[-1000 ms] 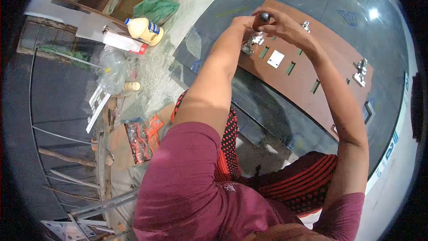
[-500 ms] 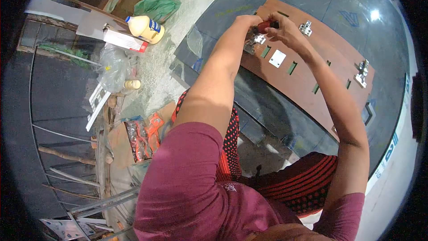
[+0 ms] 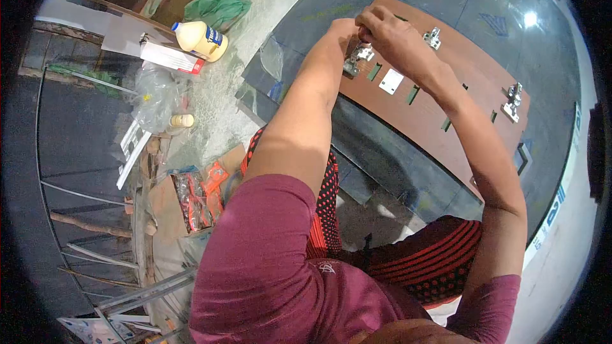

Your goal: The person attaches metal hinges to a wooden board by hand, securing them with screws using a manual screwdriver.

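Note:
A brown panel (image 3: pixel 440 83) with cut slots lies on a dark sheet, and metal hinges are on it. My right hand (image 3: pixel 390 33) is curled over the panel's upper left end, above the nearest hinge (image 3: pixel 358 58). The red and black screwdriver handle seen in it a moment earlier is now covered by the fingers. My left hand (image 3: pixel 346 27) meets the right one at that corner; its fingers are hidden. Farther along sit a second hinge (image 3: pixel 432 38) and a third hinge (image 3: pixel 512 102). A white plate (image 3: pixel 391 81) lies beside the slots.
Dark sheets (image 3: pixel 325 6) spread under the panel. On the floor to the left stand a large cream jug (image 3: pixel 199 39) with a blue cap and a small bottle (image 3: pixel 182 120). Clear plastic (image 3: pixel 153 92), orange packets (image 3: pixel 214 178) and metal bars (image 3: pixel 146 293) lie nearby.
My right hand has turned over and moved slightly left, so its back now faces up and hides the red handle. The whole view has shifted a little.

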Demonstrator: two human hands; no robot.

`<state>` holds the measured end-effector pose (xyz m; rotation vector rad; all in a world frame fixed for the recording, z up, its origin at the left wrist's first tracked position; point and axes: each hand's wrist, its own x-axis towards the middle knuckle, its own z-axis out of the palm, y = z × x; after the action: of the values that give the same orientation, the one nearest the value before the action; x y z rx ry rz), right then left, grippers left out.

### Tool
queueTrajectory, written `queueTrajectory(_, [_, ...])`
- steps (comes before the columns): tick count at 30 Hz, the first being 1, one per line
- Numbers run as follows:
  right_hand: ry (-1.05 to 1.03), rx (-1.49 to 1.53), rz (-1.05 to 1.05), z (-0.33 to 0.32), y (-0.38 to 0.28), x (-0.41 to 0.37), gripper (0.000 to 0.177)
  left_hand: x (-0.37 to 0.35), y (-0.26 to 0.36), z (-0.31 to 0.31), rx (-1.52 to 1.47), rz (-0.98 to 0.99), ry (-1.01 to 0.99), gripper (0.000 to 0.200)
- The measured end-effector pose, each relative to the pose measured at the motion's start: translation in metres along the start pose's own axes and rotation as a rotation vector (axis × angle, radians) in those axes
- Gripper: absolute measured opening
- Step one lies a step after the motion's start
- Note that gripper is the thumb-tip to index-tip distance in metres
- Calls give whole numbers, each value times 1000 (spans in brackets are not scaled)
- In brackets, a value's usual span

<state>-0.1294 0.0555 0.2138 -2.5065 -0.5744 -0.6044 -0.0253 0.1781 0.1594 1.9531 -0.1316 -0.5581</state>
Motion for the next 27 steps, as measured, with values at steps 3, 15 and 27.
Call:
queueTrajectory(3, [-58, -56, -3, 7, 0, 1, 15, 16, -18, -4, 285, 371, -133, 23])
queueTrajectory(15, [-70, 306, -27, 4, 21, 2, 30, 29, -14, 2, -114, -60, -38, 31])
queueTrajectory(27, [-191, 486, 213, 9, 34, -1, 29, 29, -5, 6, -80, -240, -29, 38])
